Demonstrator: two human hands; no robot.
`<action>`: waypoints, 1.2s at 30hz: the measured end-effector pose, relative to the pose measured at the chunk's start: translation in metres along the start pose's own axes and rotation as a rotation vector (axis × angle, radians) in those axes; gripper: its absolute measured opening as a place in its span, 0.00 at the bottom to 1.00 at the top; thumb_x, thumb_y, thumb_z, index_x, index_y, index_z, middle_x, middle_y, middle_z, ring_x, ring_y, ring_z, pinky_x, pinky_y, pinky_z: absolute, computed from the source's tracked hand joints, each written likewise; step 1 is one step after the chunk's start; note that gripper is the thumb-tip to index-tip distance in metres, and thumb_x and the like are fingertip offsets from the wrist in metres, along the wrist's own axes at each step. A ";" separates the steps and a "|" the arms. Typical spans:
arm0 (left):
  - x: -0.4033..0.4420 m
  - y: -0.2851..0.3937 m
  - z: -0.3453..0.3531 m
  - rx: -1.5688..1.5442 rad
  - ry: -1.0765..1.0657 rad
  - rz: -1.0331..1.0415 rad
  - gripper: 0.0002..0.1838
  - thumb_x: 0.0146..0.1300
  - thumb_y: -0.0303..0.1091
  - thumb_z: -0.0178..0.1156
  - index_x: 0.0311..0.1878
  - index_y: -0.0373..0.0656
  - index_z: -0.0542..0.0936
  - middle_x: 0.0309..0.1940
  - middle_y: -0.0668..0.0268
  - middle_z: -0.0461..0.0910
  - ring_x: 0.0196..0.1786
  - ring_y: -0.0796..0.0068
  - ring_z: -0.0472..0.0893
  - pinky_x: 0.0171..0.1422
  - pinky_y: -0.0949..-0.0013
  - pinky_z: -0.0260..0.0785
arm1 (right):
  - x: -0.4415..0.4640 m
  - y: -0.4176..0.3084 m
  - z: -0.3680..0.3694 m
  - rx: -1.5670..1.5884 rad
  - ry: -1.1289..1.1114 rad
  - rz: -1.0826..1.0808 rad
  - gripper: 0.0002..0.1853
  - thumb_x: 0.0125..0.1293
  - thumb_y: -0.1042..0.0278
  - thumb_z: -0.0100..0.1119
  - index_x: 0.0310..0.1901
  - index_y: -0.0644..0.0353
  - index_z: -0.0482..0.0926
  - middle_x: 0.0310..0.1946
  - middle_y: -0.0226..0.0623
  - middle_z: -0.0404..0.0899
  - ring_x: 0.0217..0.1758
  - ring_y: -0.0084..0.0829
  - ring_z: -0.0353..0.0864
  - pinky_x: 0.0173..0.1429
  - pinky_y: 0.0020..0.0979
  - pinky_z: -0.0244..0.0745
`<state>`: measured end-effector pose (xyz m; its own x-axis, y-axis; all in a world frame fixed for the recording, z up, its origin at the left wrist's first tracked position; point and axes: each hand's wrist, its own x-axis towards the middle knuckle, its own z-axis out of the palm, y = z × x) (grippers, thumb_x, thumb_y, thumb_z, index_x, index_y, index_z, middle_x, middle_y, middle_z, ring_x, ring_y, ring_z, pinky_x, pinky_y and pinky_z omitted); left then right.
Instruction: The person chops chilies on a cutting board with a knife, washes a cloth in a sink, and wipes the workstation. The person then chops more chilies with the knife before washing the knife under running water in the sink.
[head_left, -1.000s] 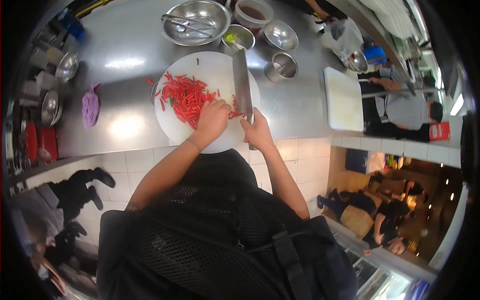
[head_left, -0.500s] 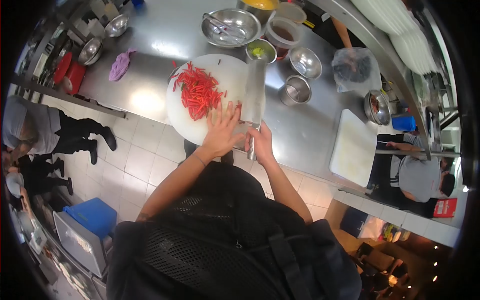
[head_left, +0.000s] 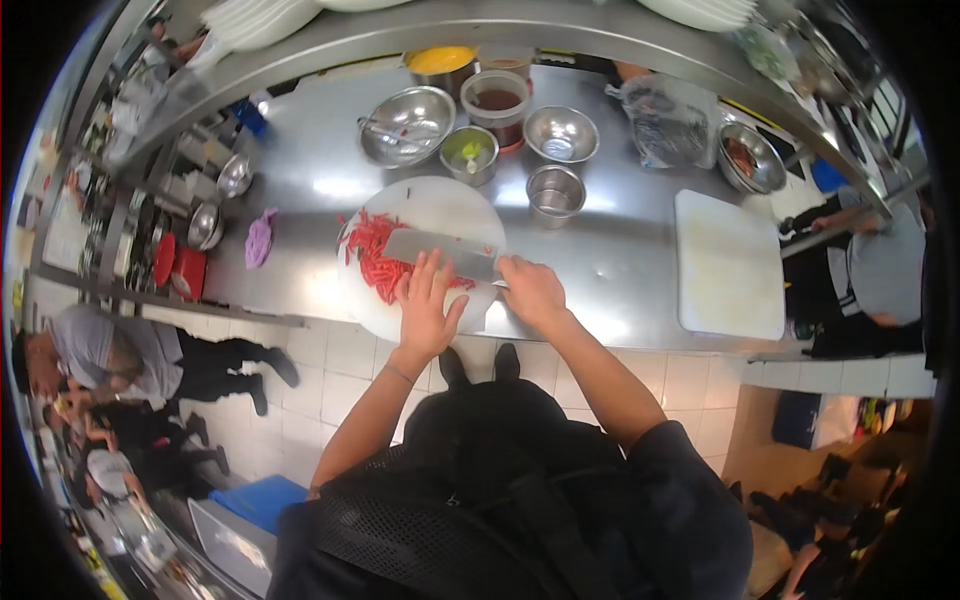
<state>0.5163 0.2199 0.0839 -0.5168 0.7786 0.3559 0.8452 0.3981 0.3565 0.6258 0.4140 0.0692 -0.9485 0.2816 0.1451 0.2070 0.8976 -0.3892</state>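
Note:
A round white cutting board [head_left: 455, 203] lies at the near edge of the steel counter. Red chillies [head_left: 383, 272] are heaped on its left half, some partly under the blade. My right hand [head_left: 533, 292] is closed round the handle of a cleaver [head_left: 440, 250]. The broad blade points left, with a few small red bits on it. With fingers stretched out, my left hand [head_left: 427, 318] rests at the blade's near edge, its fingertips against or just over the steel and chillies. The exact contact is hard to tell.
Behind the board stand a wide steel bowl [head_left: 408, 125], a pot with green pieces [head_left: 470, 157], a tub of dark liquid [head_left: 497, 103] and a steel pot [head_left: 556, 195]. A rectangular white board [head_left: 730, 265] lies right, a purple cloth [head_left: 260, 238] left. An overhead shelf [head_left: 480, 32] crosses the top.
The cleaver has swung from pointing away from me to pointing left over the chillies. My left hand now meets the blade instead of lying flat on the board. The camera view has shifted.

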 end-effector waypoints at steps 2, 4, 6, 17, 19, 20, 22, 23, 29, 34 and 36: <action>0.026 0.013 0.000 -0.001 -0.034 0.075 0.31 0.66 0.42 0.63 0.71 0.44 0.70 0.76 0.58 0.63 0.79 0.52 0.59 0.76 0.42 0.47 | -0.003 0.007 -0.009 -0.004 0.025 0.010 0.18 0.57 0.69 0.68 0.48 0.61 0.73 0.39 0.43 0.82 0.40 0.46 0.86 0.45 0.45 0.80; 0.058 0.032 0.003 0.019 -0.050 0.196 0.27 0.67 0.41 0.61 0.68 0.45 0.72 0.73 0.64 0.69 0.75 0.55 0.65 0.74 0.41 0.50 | -0.006 0.010 -0.012 0.022 0.031 -0.004 0.18 0.57 0.67 0.69 0.46 0.61 0.75 0.38 0.43 0.82 0.39 0.45 0.86 0.45 0.44 0.80; 0.096 0.046 0.024 0.067 -0.116 0.300 0.26 0.68 0.42 0.59 0.68 0.45 0.73 0.72 0.64 0.70 0.75 0.55 0.65 0.75 0.39 0.50 | -0.010 0.018 0.004 0.020 0.009 0.004 0.18 0.57 0.65 0.70 0.46 0.61 0.75 0.38 0.43 0.82 0.38 0.46 0.86 0.46 0.44 0.80; 0.167 0.058 0.035 0.096 -0.671 0.269 0.19 0.74 0.44 0.48 0.58 0.45 0.79 0.61 0.58 0.79 0.68 0.56 0.73 0.74 0.26 0.46 | -0.037 0.004 -0.001 0.007 0.004 0.019 0.19 0.58 0.56 0.70 0.44 0.58 0.76 0.38 0.40 0.82 0.40 0.43 0.86 0.46 0.41 0.80; 0.158 0.027 0.037 0.109 -0.529 0.440 0.19 0.75 0.42 0.48 0.62 0.46 0.77 0.63 0.57 0.78 0.69 0.56 0.73 0.74 0.27 0.47 | -0.034 0.012 -0.012 0.009 0.027 0.015 0.19 0.58 0.56 0.71 0.44 0.58 0.76 0.38 0.40 0.82 0.40 0.42 0.86 0.45 0.41 0.80; 0.154 0.022 0.028 -0.042 -0.387 0.339 0.21 0.74 0.43 0.48 0.65 0.47 0.76 0.67 0.57 0.74 0.72 0.55 0.69 0.74 0.27 0.47 | -0.032 0.016 -0.022 0.000 0.027 0.022 0.20 0.58 0.55 0.71 0.44 0.58 0.76 0.38 0.41 0.82 0.40 0.43 0.86 0.45 0.41 0.80; 0.143 0.024 0.020 -0.187 -0.233 0.244 0.22 0.74 0.43 0.49 0.67 0.49 0.75 0.71 0.56 0.71 0.75 0.54 0.66 0.74 0.27 0.47 | -0.024 0.027 -0.041 0.010 0.000 0.044 0.21 0.58 0.54 0.71 0.44 0.59 0.76 0.39 0.42 0.82 0.40 0.45 0.86 0.46 0.44 0.80; 0.129 0.027 0.019 -0.027 -0.248 0.315 0.25 0.74 0.48 0.50 0.70 0.51 0.74 0.74 0.56 0.65 0.78 0.51 0.60 0.75 0.27 0.46 | -0.020 0.034 -0.047 0.008 0.006 0.041 0.21 0.58 0.54 0.71 0.44 0.59 0.76 0.39 0.42 0.82 0.40 0.45 0.86 0.46 0.44 0.80; 0.125 0.054 0.048 0.171 -0.345 0.390 0.38 0.69 0.68 0.47 0.75 0.57 0.69 0.83 0.56 0.46 0.84 0.41 0.41 0.78 0.27 0.37 | -0.008 0.071 -0.069 0.001 0.008 0.078 0.18 0.58 0.58 0.70 0.42 0.61 0.76 0.40 0.44 0.84 0.41 0.48 0.86 0.47 0.46 0.80; 0.164 0.060 0.068 0.158 -0.476 0.384 0.42 0.67 0.72 0.48 0.75 0.54 0.68 0.82 0.53 0.46 0.84 0.43 0.42 0.78 0.26 0.36 | -0.031 0.091 -0.085 -0.076 0.000 0.065 0.18 0.55 0.61 0.73 0.41 0.60 0.76 0.37 0.42 0.83 0.39 0.46 0.86 0.46 0.44 0.80; 0.164 0.061 0.069 0.087 -0.467 0.367 0.43 0.66 0.72 0.48 0.76 0.54 0.67 0.82 0.52 0.46 0.84 0.42 0.42 0.78 0.26 0.35 | -0.039 0.092 -0.085 -0.080 -0.013 0.092 0.17 0.54 0.62 0.73 0.40 0.59 0.76 0.36 0.42 0.83 0.38 0.45 0.86 0.46 0.44 0.80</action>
<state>0.4925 0.4052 0.1043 -0.0917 0.9956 0.0176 0.9753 0.0862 0.2034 0.7024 0.5147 0.1054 -0.9274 0.3603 0.1004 0.3114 0.8925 -0.3263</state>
